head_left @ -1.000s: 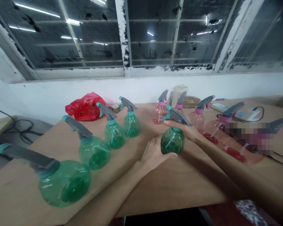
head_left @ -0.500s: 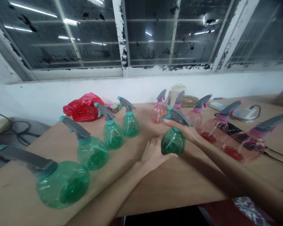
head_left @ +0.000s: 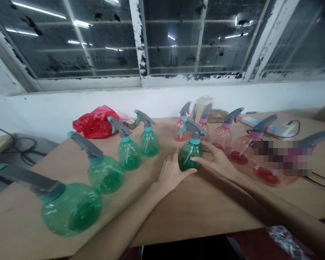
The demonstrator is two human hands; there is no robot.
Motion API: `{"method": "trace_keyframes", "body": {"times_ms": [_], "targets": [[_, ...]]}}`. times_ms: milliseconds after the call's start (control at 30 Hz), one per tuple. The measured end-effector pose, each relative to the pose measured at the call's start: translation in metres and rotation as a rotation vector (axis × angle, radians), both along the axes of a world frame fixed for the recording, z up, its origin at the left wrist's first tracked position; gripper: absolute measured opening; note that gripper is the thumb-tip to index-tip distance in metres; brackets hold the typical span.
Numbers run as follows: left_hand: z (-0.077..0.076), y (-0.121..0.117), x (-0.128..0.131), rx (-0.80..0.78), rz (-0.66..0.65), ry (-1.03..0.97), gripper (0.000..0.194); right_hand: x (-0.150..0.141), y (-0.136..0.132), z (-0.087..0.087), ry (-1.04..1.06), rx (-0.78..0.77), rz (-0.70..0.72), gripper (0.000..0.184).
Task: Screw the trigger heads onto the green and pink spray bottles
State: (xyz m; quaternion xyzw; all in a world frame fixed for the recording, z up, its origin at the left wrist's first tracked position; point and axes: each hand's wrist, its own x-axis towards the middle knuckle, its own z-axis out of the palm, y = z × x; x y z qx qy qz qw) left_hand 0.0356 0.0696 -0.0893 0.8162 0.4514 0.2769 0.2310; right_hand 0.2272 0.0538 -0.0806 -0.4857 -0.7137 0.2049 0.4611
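Observation:
Between my hands a green spray bottle (head_left: 190, 153) stands upright, its grey and teal spray head (head_left: 193, 128) pointing left. My left hand (head_left: 172, 171) wraps the bottle's left side, thumb across the front. From the right, my right hand (head_left: 216, 160) grips the same bottle, thumb on its front and fingers behind. Several more green spray bottles (head_left: 105, 175) form a slanting row on the left. On the right runs a row of pink spray bottles (head_left: 222, 136), also several, with grey and pink heads. Liquid shows low in the bottles.
A red plastic bag (head_left: 96, 124) lies at the back left of the wooden table (head_left: 162, 224). Cartons (head_left: 203, 106) stand against the wall behind the pink bottles. A white power strip (head_left: 280, 130) with cables lies at the right. Crinkled clear plastic (head_left: 285, 242) shows below the front edge.
The held green bottle has shifted slightly left and now stands straighter. My right hand has moved from its spray head down to its body. My left hand stays around it.

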Motion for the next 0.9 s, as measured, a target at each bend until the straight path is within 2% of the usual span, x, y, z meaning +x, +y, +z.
{"method": "trace_keyframes", "body": {"times_ms": [133, 233, 300, 367, 500, 600, 900], "targets": [[-0.004, 0.002, -0.001, 0.096, 0.171, -0.008, 0.078, -0.009, 0.018, 0.007, -0.015, -0.018, 0.005, 0.057], [-0.007, 0.002, -0.001, 0.151, 0.265, 0.002, 0.048, -0.020, 0.038, 0.014, -0.085, -0.012, -0.055, 0.058], [-0.007, 0.000, 0.000, 0.143, 0.207, 0.017, 0.027, -0.030, 0.050, 0.020, -0.203, -0.033, -0.146, 0.062], [-0.008, -0.003, 0.003, 0.120, 0.090, 0.040, 0.013, -0.040, 0.059, 0.027, -0.363, -0.068, -0.246, 0.067], [-0.009, -0.009, 0.007, 0.092, -0.106, 0.072, 0.009, -0.063, 0.071, 0.043, -0.613, -0.121, -0.347, 0.074], [-0.008, -0.011, 0.008, 0.078, -0.145, 0.071, 0.008, -0.075, 0.080, 0.049, -0.683, -0.142, -0.373, 0.071], [-0.011, -0.009, 0.007, 0.048, -0.176, 0.070, 0.007, -0.090, 0.106, 0.048, -0.656, -0.143, -0.363, 0.071]]}}
